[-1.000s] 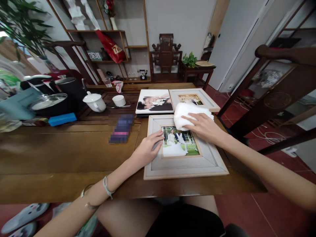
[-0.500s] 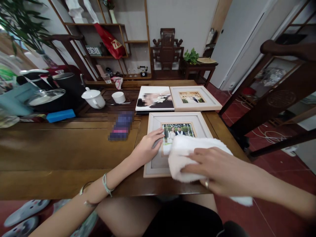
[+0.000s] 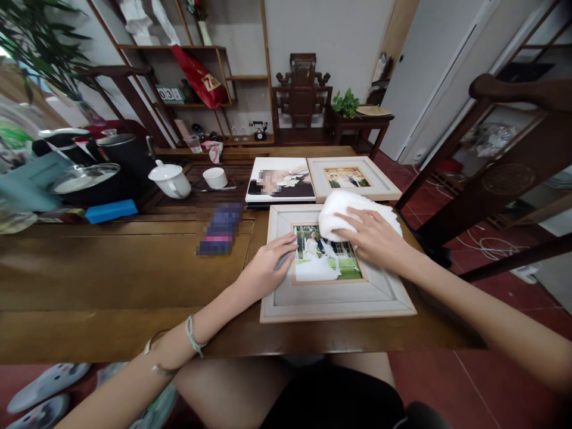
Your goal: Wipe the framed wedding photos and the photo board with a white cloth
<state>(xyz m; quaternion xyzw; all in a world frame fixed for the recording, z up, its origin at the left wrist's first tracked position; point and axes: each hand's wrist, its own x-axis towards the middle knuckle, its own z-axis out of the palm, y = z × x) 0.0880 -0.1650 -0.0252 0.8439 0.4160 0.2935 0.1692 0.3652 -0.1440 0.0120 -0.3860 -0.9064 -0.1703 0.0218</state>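
Observation:
A picture frame [image 3: 330, 301] with a pale border and an outdoor wedding photo lies flat on the wooden table [image 3: 134, 280] in front of me. My left hand [image 3: 268, 262] rests on the frame's left side, fingers stretched out, with the fingertips at the photo's left edge. On the upper right part of the frame, my right hand [image 3: 373, 238] holds a white cloth [image 3: 342, 208] pressed down. The cloth covers the frame's far right corner and the photo's upper right corner.
Behind it lie a photo panel [image 3: 286, 186] and a second picture frame [image 3: 379, 189]. To the left are a pixelated dark item [image 3: 220, 229], a white lidded cup [image 3: 170, 179], a small white cup [image 3: 215, 177], a blue block [image 3: 111, 211] and a glass-lidded pot [image 3: 84, 179]. A wooden chair [image 3: 500, 161] stands at right.
My right hand has moved the white cloth away from me, from the frame's near right part to its far right corner, uncovering most of the photo. My left hand stays in place.

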